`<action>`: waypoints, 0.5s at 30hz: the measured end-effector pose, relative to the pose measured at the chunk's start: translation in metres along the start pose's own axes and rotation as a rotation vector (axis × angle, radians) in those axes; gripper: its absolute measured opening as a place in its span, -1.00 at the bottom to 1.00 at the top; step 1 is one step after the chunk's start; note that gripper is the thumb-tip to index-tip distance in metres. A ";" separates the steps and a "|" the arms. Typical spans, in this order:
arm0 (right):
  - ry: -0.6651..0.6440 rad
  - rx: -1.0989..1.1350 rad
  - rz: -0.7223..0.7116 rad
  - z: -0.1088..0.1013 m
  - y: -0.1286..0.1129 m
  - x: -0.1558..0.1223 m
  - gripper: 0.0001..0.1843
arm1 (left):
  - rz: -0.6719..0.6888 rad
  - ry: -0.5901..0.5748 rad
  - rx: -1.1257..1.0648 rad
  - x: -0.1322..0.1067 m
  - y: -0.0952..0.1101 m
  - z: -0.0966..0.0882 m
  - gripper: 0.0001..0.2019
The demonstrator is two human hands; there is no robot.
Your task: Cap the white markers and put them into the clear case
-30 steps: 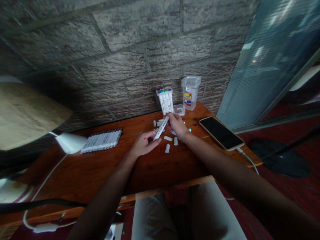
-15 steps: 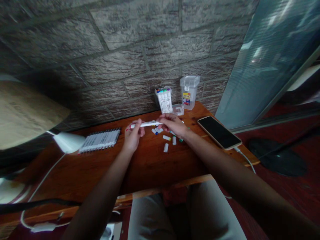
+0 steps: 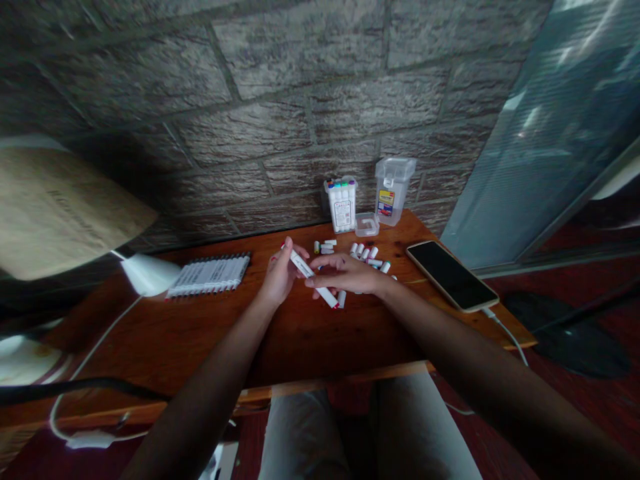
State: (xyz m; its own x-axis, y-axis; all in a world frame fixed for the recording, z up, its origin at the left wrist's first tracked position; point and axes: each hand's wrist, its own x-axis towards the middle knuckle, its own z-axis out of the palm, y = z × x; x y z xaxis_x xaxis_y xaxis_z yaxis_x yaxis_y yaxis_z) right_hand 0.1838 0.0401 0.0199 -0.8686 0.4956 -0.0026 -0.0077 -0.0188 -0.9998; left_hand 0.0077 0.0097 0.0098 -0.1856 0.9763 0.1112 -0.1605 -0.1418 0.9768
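A white marker with red at both ends slants between my hands above the wooden table. My left hand grips its upper end, thumb along the barrel. Closer to the lower end, my right hand has its thumb and fingers around the barrel. Several loose white caps with coloured ends lie behind and beside my right hand, which hides some of them. To the left, a row of white markers lies side by side on the table.
At the wall stand a case of upright markers and a clear plastic box, with a clear lid between them. A phone on a cable lies right. A lamp stands left. The table's front edge is near my legs.
The marker has turned from nearly level to a steep slant, its right end now low and showing red. My right hand has moved down along it. The view has shifted slightly.
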 end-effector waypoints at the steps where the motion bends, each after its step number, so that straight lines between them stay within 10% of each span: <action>1: -0.002 0.007 0.004 0.001 0.000 0.000 -0.56 | -0.011 0.002 0.007 0.000 0.001 0.000 -0.35; 15: -0.018 -0.022 -0.040 0.003 0.002 -0.001 -0.63 | 0.055 0.036 0.092 0.008 -0.012 -0.009 -0.30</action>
State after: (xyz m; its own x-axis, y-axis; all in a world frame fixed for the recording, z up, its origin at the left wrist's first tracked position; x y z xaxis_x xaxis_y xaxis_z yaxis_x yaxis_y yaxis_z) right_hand 0.1835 0.0368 0.0175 -0.8768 0.4795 0.0375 -0.0320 0.0196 -0.9993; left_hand -0.0008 0.0177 -0.0023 -0.2263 0.9607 0.1606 -0.0592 -0.1782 0.9822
